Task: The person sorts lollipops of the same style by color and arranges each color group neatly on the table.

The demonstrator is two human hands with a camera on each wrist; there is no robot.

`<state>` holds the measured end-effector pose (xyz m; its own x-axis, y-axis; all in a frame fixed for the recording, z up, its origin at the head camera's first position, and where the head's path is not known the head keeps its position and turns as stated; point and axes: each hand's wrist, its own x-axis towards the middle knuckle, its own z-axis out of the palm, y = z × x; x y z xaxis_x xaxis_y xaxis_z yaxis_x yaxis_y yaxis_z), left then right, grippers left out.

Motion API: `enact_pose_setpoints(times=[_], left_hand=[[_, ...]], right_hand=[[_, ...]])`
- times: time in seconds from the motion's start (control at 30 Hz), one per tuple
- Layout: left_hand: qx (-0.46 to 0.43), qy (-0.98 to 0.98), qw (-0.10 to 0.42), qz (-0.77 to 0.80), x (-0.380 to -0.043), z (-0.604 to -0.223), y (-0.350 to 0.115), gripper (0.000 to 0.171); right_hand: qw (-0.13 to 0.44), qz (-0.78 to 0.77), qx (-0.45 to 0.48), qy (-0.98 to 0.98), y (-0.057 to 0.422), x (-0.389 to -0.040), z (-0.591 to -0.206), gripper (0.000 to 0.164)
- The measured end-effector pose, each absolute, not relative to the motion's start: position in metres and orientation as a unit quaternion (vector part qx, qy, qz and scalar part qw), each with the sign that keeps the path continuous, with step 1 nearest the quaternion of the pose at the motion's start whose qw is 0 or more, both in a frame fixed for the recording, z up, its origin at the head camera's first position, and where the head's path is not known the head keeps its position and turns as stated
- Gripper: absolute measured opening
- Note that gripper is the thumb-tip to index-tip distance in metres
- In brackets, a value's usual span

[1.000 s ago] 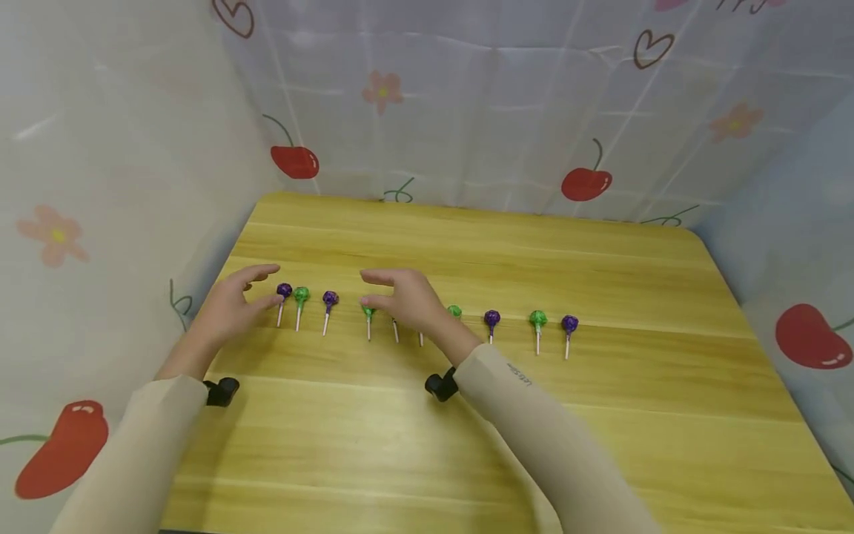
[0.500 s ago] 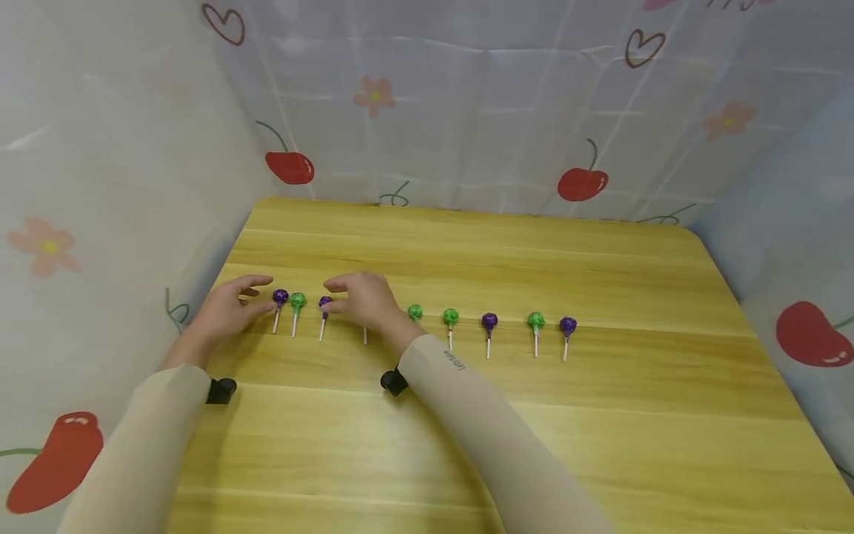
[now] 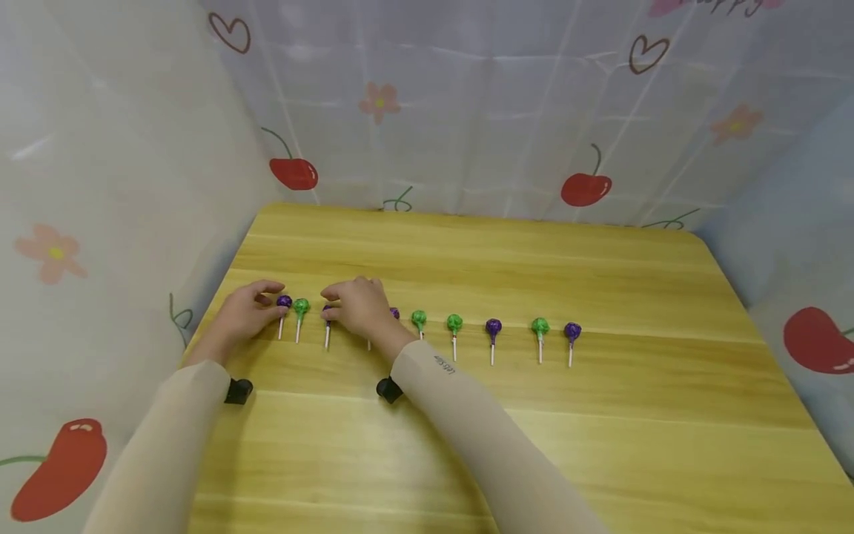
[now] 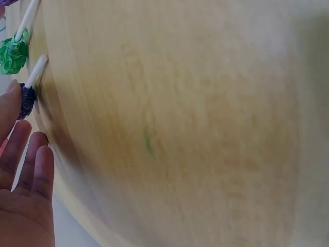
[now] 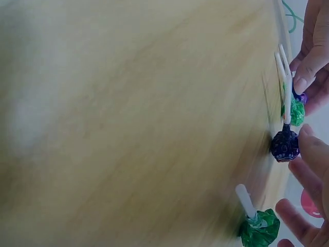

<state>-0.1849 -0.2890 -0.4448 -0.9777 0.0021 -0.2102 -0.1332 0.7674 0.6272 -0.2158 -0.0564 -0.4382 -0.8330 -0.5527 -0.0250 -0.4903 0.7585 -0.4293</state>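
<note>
A row of purple and green wrapped lollipops lies on the wooden table (image 3: 427, 445). At the row's left end, my left hand (image 3: 245, 315) holds the first purple lollipop (image 3: 281, 326) by its head, between thumb and index finger. Beside it lies a green lollipop (image 3: 301, 306). My right hand (image 3: 363, 305) has its thumb and index finger at either side of the head of another purple lollipop (image 5: 284, 144), whose stick points toward me. Below that hand in the right wrist view lies a green lollipop (image 5: 259, 229), mostly hidden by the hand in the head view.
Further right in the row are a green lollipop (image 3: 454, 322), a purple lollipop (image 3: 493, 326), another green lollipop (image 3: 540, 326) and a purple lollipop (image 3: 572, 331) at the end. A printed curtain (image 3: 454, 141) hangs behind the table and along its sides.
My right hand has moved left from above the green lollipop to the purple one. My left hand has closed in on the leftmost purple lollipop. The view has shifted slightly.
</note>
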Motion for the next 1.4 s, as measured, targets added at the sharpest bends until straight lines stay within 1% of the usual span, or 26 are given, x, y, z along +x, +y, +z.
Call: enact_pose_setpoints(times=[0.27,0.63,0.8,0.9,1.13,1.4], left_hand=[[-0.03,0.931,0.089,0.352,-0.186,-0.445,-0.286,0.046],[-0.029,0.934,0.068,0.35,-0.189,-0.451,-0.287,0.034],[-0.027,0.937,0.059,0.344,-0.193,-0.446,-0.29,0.032],[-0.026,0.939,0.05,0.341,-0.2,-0.435,-0.291,0.034],[-0.001,0.944,0.022,0.329,-0.231,-0.414,-0.285,0.035],[0.006,0.95,0.042,0.308,-0.248,-0.423,-0.276,0.033]], right_hand=[[0.06,-0.205,-0.272,0.938,-0.059,-0.216,-0.441,0.037],[0.066,-0.202,-0.28,0.936,-0.06,-0.215,-0.441,0.034],[0.067,-0.197,-0.277,0.938,-0.061,-0.216,-0.443,0.032],[0.066,-0.192,-0.279,0.939,-0.063,-0.216,-0.445,0.03],[0.068,-0.18,-0.284,0.939,-0.065,-0.216,-0.447,0.028],[0.06,-0.165,-0.29,0.941,-0.063,-0.216,-0.443,0.03]])
